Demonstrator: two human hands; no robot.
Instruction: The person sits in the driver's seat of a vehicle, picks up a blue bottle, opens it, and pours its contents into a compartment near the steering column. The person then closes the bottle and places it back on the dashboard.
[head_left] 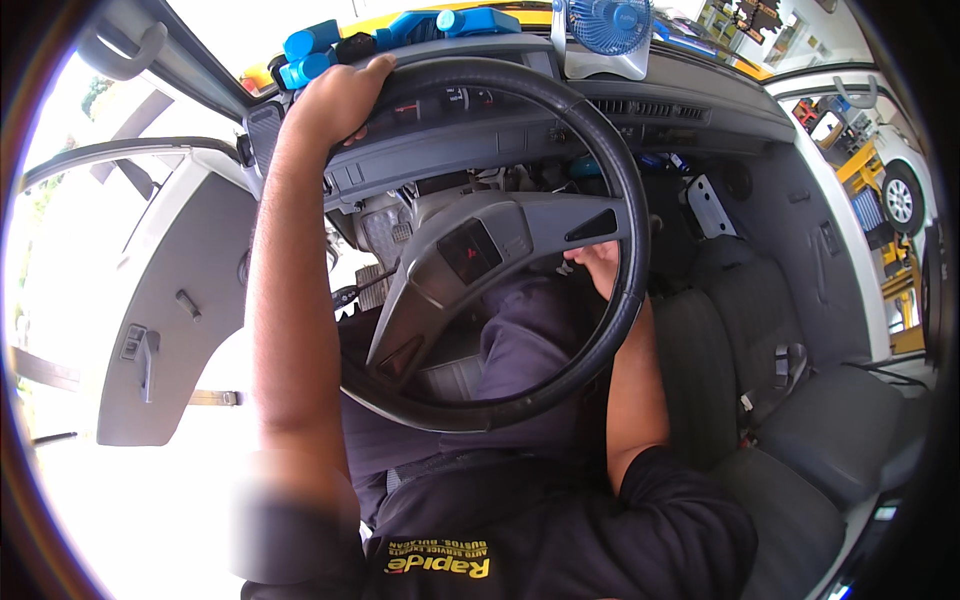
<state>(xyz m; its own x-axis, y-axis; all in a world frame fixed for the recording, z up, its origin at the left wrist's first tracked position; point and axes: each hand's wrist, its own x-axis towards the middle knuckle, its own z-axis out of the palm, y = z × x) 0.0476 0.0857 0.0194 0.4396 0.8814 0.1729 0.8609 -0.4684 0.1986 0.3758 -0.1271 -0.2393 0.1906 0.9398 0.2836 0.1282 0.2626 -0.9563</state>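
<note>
The left hand point(338, 98) is clamped on the steering wheel point(470, 250). The right hand point(600, 266) is near a key point(564, 267), grip unclear from here. A fan point(608, 30) stands along the dashboard's point(715, 88) upper edge.

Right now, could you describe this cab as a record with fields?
Left hand: curled over the upper left rim of the round black steering wheel
Right hand: seen through the wheel's right side, near a small silver piece, possibly a key
Dark grey dashboard: carries a blue and white plastic fan, bright blue plastic objects
Left door: grey panel, open
Right side: dark grey seats
</note>
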